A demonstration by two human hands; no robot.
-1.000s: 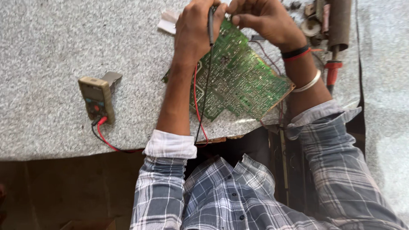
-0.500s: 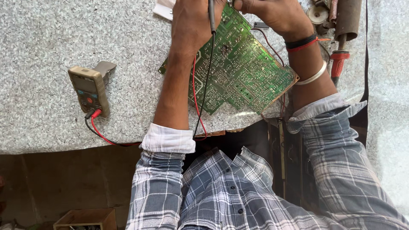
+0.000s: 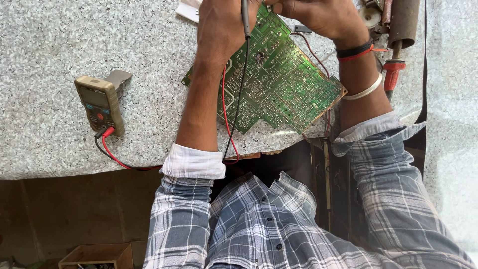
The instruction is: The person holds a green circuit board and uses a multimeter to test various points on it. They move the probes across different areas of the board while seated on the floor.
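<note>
Both hands, left hand (image 3: 224,25) and right hand (image 3: 318,15), have slid toward the frame's top edge. The multimeter (image 3: 99,103) and green circuit board (image 3: 274,84) now sit higher too.

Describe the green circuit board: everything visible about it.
The circuit board is green and roughly rectangular, solder side up, covered in pale traces and silvery solder points, with a tan edge showing at its right corner. It lies turned diagonally on the speckled table, its near corner close to the table edge. The left hand, holding a black probe, and the right hand cover its far end. Red and black leads cross it.
</note>
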